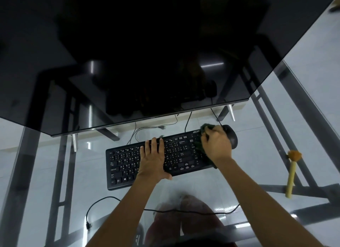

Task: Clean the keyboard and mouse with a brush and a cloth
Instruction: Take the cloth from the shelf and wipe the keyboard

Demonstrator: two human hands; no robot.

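Observation:
A black keyboard (125,165) lies on the glass desk (193,189) in front of me. My left hand (153,158) rests flat on its middle keys, fingers straight, thumb at the front edge. My right hand (217,143) grips a dark green cloth (204,128) over the keyboard's right end, the number pad hidden beneath it. The black mouse (232,138) sits just right of that hand, partly covered. A yellow-handled brush (292,171) with orange bristles lies alone on the desk at the right.
A large dark monitor (147,53) tilts over the desk behind the keyboard. Black cables (103,200) loop on the glass near me and behind the keyboard. A metal frame and pale floor tiles show through the glass.

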